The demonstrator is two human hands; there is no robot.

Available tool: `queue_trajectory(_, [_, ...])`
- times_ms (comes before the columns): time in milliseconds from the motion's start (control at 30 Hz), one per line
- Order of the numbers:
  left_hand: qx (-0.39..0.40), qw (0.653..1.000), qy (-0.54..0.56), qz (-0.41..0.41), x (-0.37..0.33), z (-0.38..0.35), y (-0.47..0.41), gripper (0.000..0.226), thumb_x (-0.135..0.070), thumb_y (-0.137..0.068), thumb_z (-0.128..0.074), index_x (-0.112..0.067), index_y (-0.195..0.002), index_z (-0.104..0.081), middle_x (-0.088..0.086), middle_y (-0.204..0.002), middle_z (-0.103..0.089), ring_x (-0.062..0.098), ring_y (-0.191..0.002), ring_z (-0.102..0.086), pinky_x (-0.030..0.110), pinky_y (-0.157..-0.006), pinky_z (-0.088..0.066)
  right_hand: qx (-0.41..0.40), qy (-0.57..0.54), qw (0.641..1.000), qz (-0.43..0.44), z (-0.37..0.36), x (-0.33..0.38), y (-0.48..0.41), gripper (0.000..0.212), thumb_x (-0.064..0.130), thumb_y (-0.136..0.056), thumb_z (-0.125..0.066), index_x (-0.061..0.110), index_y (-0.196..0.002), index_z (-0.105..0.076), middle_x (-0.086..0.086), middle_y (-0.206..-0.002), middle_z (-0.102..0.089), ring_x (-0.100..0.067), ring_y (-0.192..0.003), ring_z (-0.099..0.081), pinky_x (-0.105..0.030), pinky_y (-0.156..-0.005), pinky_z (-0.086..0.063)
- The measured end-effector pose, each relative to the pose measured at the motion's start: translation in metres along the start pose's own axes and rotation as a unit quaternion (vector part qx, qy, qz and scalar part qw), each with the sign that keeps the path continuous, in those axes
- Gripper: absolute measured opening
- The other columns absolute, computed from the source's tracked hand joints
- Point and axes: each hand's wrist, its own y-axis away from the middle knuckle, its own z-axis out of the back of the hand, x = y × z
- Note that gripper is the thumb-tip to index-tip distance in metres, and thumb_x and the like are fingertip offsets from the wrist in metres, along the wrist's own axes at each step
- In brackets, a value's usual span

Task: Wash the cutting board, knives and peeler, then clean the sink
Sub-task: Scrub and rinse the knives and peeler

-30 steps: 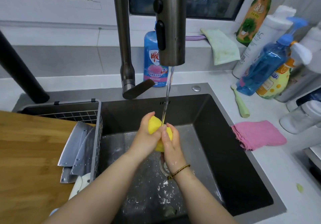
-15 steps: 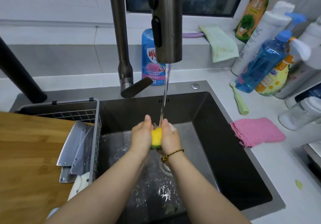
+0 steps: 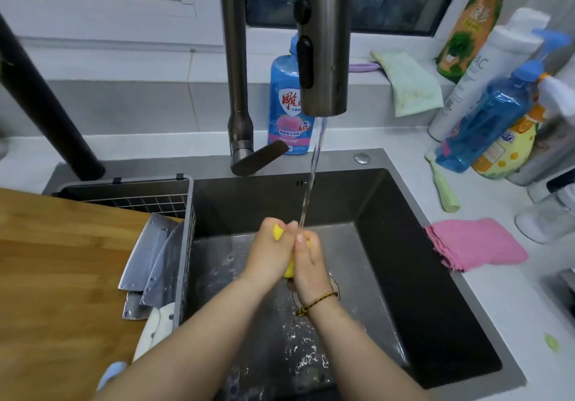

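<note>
1. A white counter (image 3: 513, 307) runs round the basin and under the window.
2. The dark steel sink (image 3: 420, 276) fills the middle; its floor is wet, with specks of foam near the drain.
3. The wooden cutting board (image 3: 62, 276) lies flat at the left and covers part of a rack.
4. The faucet (image 3: 323, 58) hangs over the basin, and a thin stream of water (image 3: 314, 164) falls from its spray head onto the hands.
5. The wire rack (image 3: 124, 189) sits in the left end of the sink, just beside the board's edge.
6. The knives (image 3: 146, 257), broad steel blades with white handles, lie stacked in the rack and half on the board.
7. A cluster of bottles (image 3: 485, 120) leans in the far right corner; a blue dish-soap bottle (image 3: 284, 105) stands behind the faucet.
8. A pink cloth (image 3: 476, 245) lies folded on the counter beside the sink's right rim; a green cloth (image 3: 410, 83) drapes off the window ledge.
9. The left hand (image 3: 267, 254) and the right hand (image 3: 311, 267) are pressed together over the drain, the fingers of both curled tight round one thing under the stream.
10. That thing is a yellow sponge (image 3: 278, 232), squeezed between the palms so that only its edges show.
11. A pale green handled tool (image 3: 443, 189) lies on the counter near the bottles; I cannot tell whether it is the peeler.
12. A braided bracelet (image 3: 317, 301) circles the right wrist.
</note>
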Motion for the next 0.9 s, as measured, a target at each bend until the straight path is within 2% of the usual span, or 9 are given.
queue_trajectory(200, [0.000,0.998,0.055,0.012,0.001,-0.004,-0.008,0.039,-0.024,-0.099,-0.036,-0.010,-0.065,-0.051,0.002,-0.065,-0.050,0.020,-0.071,-0.049,0.024,-0.059,-0.037,-0.030,0.129,0.991,0.022,0.004,0.012,-0.006,0.032,0.022,-0.098,-0.035,0.003,-0.083,-0.056,-0.013,-0.084,-0.061,-0.028,-0.084,-0.054,-0.032,-0.071,-0.040])
queue_trajectory(267, [-0.011,0.995,0.093,0.045,0.002,-0.006,-0.010,0.039,-0.025,-0.099,-0.036,-0.007,-0.068,-0.053,0.007,-0.068,-0.052,0.020,-0.068,-0.049,0.025,-0.059,-0.037,-0.031,0.123,0.992,0.008,0.003,0.013,-0.013,0.036,0.022,-0.098,-0.033,0.013,-0.070,-0.054,-0.009,-0.076,-0.057,-0.025,-0.077,-0.052,-0.030,-0.067,-0.038])
queue_trajectory(400, [-0.021,0.976,0.182,0.115,0.000,-0.007,-0.010,0.043,-0.029,-0.099,-0.034,-0.012,-0.062,-0.047,0.006,-0.066,-0.047,0.016,-0.061,-0.044,0.026,-0.060,-0.037,-0.064,-0.114,0.971,-0.199,0.003,0.014,-0.017,0.037,0.032,-0.099,-0.031,0.016,-0.069,-0.044,-0.003,-0.061,-0.043,-0.010,-0.042,-0.042,-0.017,-0.035,-0.029])
queue_trajectory(467, [0.022,0.965,0.226,0.131,0.001,-0.003,-0.006,0.028,-0.027,-0.098,-0.038,-0.013,-0.079,-0.054,0.006,-0.080,-0.052,0.015,-0.071,-0.049,0.028,-0.066,-0.043,-0.086,-0.204,0.943,-0.247,0.012,0.014,-0.013,0.036,0.040,-0.097,-0.034,0.012,-0.079,-0.048,-0.006,-0.063,-0.046,-0.011,-0.037,-0.045,-0.012,-0.031,-0.028])
queue_trajectory(533, [0.080,0.958,0.239,0.138,0.005,0.003,0.001,0.014,-0.023,-0.096,-0.043,-0.015,-0.105,-0.051,0.005,-0.097,-0.053,0.017,-0.084,-0.053,0.028,-0.066,-0.048,-0.079,-0.163,0.963,-0.199,0.021,0.011,-0.009,0.033,0.041,-0.096,-0.033,0.012,-0.095,-0.050,-0.004,-0.075,-0.051,-0.014,-0.056,-0.051,-0.018,-0.039,-0.038])
queue_trajectory(600, [0.087,0.967,0.204,0.124,0.011,0.005,0.006,0.018,-0.024,-0.096,-0.045,-0.018,-0.113,-0.047,0.003,-0.101,-0.051,0.017,-0.086,-0.052,0.029,-0.066,-0.048,-0.066,-0.080,0.990,-0.099,0.021,0.008,-0.001,0.018,0.033,-0.096,-0.038,0.016,-0.101,-0.043,0.005,-0.081,-0.049,-0.009,-0.071,-0.050,-0.015,-0.053,-0.042])
queue_trajectory(733, [-0.013,0.995,0.068,0.069,0.012,0.003,0.018,0.020,-0.033,-0.097,-0.038,-0.015,-0.093,-0.045,0.001,-0.085,-0.051,0.020,-0.088,-0.049,0.029,-0.078,-0.038,-0.023,0.038,0.999,-0.019,-0.001,0.002,0.025,0.016,0.036,-0.092,-0.045,0.024,-0.083,-0.040,0.011,-0.076,-0.048,-0.010,-0.075,-0.049,-0.008,-0.058,-0.039])
queue_trajectory(833, [-0.029,0.997,0.060,0.036,0.018,0.007,0.022,0.036,-0.033,-0.098,-0.034,-0.014,-0.069,-0.045,0.000,-0.069,-0.049,0.022,-0.079,-0.049,0.027,-0.071,-0.034,-0.016,0.086,0.996,-0.009,-0.012,0.001,0.031,0.026,0.029,-0.097,-0.036,0.017,-0.076,-0.045,0.002,-0.076,-0.055,-0.018,-0.080,-0.052,-0.027,-0.073,-0.040])
queue_trajectory(900, [-0.037,0.996,0.066,0.037,0.022,0.011,0.025,0.042,-0.029,-0.098,-0.036,-0.013,-0.061,-0.044,0.002,-0.063,-0.048,0.020,-0.069,-0.048,0.028,-0.063,-0.035,0.002,0.140,0.990,-0.006,-0.015,0.001,0.031,0.034,0.027,-0.098,-0.033,0.003,-0.088,-0.056,-0.015,-0.091,-0.062,-0.027,-0.090,-0.055,-0.032,-0.080,-0.040])
